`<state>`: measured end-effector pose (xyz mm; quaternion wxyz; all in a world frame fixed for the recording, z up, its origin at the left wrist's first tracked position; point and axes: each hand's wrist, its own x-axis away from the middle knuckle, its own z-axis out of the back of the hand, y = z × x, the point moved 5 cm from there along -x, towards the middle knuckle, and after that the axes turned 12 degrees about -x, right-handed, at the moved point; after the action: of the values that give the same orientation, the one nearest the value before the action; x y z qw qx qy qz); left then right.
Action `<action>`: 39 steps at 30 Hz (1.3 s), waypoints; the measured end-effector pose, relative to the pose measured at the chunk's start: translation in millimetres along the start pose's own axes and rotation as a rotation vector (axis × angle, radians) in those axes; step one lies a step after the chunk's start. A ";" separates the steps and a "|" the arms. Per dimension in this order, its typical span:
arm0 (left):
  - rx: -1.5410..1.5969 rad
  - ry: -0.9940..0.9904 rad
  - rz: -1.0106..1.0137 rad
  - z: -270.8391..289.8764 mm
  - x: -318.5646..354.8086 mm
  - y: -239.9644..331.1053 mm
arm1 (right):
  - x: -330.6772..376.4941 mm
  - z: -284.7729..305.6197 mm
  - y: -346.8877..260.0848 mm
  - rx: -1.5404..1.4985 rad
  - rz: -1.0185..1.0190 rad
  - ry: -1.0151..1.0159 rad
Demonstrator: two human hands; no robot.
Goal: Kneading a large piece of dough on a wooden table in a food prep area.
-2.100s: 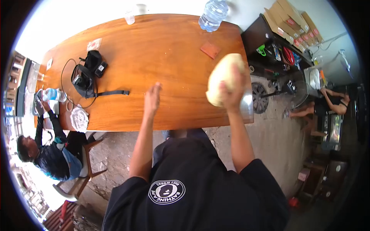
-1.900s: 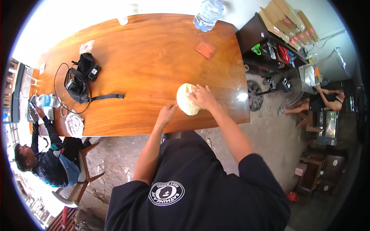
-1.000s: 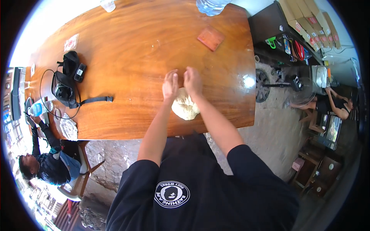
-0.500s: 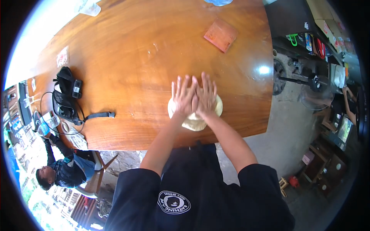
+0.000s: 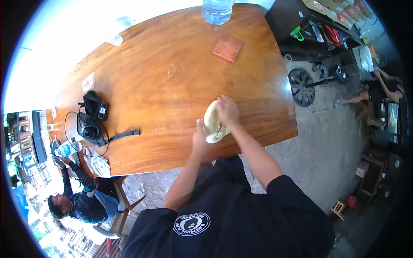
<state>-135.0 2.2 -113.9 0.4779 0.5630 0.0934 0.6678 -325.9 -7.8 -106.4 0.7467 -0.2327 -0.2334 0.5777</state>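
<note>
At left of the frame, black camera gear (image 5: 94,122) lies on the wooden worktop (image 5: 163,77). Near centre, the left hand (image 5: 199,136) presses flat against the dough (image 5: 212,124); the right hand (image 5: 227,111) cups it, fingers curled over.

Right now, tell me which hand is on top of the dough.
The right hand grips the top of the dough. The left hand only presses against its near left side, fingers flat.
</note>
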 end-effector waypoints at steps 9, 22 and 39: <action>-0.137 0.074 -0.315 48.4 -56.7 63.2 | -18.0 8.7 -44.2 -0.369 -0.310 -0.402; -0.591 0.027 -1.063 -5.3 5.3 15.5 | 82.7 -48.3 -59.9 0.152 -0.098 0.062; 0.488 -0.188 -0.548 -6.9 13.9 17.0 | 7.9 30.9 117.6 -0.989 -0.353 0.385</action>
<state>-148.6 6.6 -95.8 0.4970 0.6732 0.3529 0.4185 -431.9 28.6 -154.1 0.6629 -0.6142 -0.3715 0.2127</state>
